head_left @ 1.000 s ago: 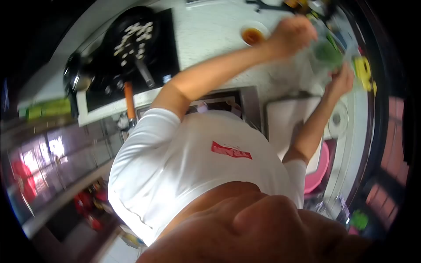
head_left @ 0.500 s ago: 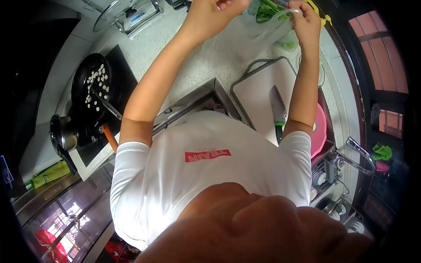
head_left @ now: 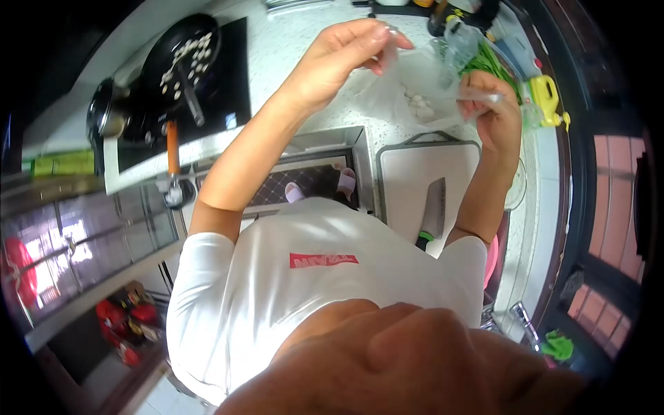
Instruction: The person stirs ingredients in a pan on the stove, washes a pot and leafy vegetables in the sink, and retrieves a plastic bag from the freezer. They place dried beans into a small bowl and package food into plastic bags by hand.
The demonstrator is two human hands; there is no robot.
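A clear plastic bag (head_left: 387, 97) is stretched between my two hands over the counter. My left hand (head_left: 349, 52) pinches its rim at the upper middle, thumb against fingers. On the other side, my right hand (head_left: 490, 104) has its fingers curled round the opposite edge of the bag. Several small white pieces (head_left: 418, 106) show through the plastic near its bottom; what they are I cannot tell. Green leafy stalks (head_left: 490, 62), partly in another clear bag (head_left: 460, 45), lie just behind my right hand.
A cutting board (head_left: 408, 180) with a green-handled knife (head_left: 434, 207) lies close to my right forearm. At the left, a black wok (head_left: 162, 52) holding white pieces and a spatula sits on the stove (head_left: 232, 90). A yellow bottle (head_left: 544, 97) stands at the far right.
My left hand has moved lower in view and further right. The bag has opened out between my hands, and white pieces now show in it. The whole view has shifted.
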